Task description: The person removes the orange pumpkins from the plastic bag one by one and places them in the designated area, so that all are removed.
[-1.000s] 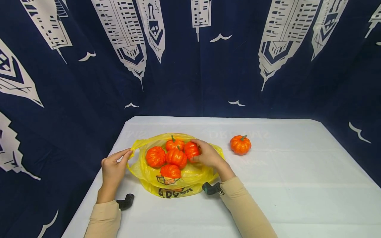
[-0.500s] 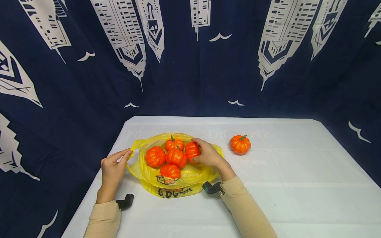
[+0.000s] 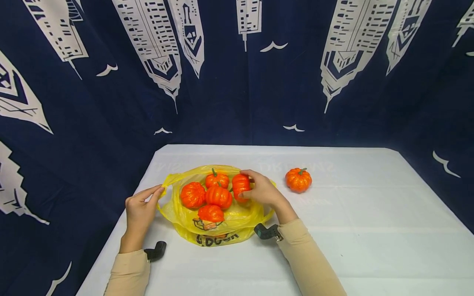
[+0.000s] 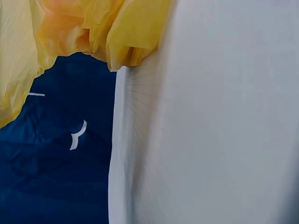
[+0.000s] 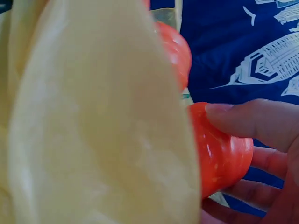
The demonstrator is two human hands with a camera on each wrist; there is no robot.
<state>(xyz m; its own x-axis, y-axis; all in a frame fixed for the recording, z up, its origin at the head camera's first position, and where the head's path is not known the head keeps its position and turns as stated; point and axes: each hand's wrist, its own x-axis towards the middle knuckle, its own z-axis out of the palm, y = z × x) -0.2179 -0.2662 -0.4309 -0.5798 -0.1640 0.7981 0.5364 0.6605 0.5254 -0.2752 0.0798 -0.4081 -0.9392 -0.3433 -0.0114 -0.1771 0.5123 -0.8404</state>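
A yellow plastic bag point(image 3: 177, 213) lies on the table with its mouth spread, and several small orange pumpkins point(image 3: 193, 195) sit in it. My left hand point(image 3: 140, 211) pinches the bag's handle at its left edge. On the right side of the opening, my right hand point(image 3: 264, 191) grips one pumpkin point(image 3: 241, 187), thumb on the near side and fingers around the back. In the right wrist view, the held pumpkin point(image 5: 224, 154) shows beside the thumb, and a blurred flap of the bag point(image 5: 103, 112) hides part of it. The left wrist view shows crumpled bag plastic point(image 4: 135, 37) but no fingers.
A lone orange pumpkin point(image 3: 298, 180) stands on the white table point(image 3: 370, 213), right of the bag. Behind the table hangs a dark blue cloth point(image 3: 222, 111) printed with white buildings and birds. A black camera mount sits at each wrist.
My right hand has shifted slightly right and up with its pumpkin, which has turned and parted a little from the others. The left hand has stayed in place.
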